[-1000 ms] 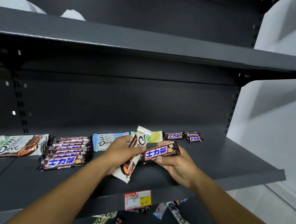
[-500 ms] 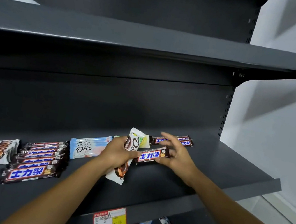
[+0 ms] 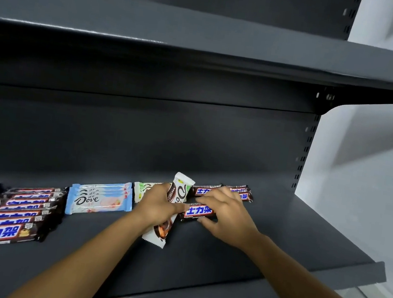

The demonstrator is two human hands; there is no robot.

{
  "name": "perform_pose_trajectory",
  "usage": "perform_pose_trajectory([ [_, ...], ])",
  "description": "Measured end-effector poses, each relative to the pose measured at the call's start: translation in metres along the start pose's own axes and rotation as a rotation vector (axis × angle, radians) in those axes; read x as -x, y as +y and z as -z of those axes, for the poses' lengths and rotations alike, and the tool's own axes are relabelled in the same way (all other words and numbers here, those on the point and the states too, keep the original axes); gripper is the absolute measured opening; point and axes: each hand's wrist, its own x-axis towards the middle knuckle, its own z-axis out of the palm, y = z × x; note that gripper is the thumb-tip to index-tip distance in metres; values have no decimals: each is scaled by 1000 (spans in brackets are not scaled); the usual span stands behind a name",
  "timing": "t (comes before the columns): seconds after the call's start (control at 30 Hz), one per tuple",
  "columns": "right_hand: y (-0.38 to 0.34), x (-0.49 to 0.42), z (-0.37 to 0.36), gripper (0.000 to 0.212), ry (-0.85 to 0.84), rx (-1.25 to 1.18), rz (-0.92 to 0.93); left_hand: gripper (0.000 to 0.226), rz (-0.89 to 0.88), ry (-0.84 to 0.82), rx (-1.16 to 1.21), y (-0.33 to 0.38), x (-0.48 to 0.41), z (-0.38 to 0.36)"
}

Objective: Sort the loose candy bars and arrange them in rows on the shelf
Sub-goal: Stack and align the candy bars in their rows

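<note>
Your left hand grips a white Dove bar, tilted on end above the shelf. Your right hand pinches a brown bar between fingers and thumb, just beside the left hand; contact with the shelf cannot be told. Two loose brown bars lie behind it. A brown row and blue Dove stack lie at left.
</note>
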Motion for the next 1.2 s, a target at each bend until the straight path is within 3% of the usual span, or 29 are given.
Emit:
perform_pose_trajectory([
  [0.27,31,-8,-18,35,6,77,-45,13,-10,108,2,-2,-19,-15],
  [0.4,47,-18,-26,36,-43,96,-130,28,23,190,44,-3,-24,-12],
  [0.63,54,-35,-49,32,-40,104,-207,27,78,310,323,-9,-31,1],
  [1.2,64,-45,-69,34,-57,28,-224,11,102,332,476,-8,-28,-1],
])
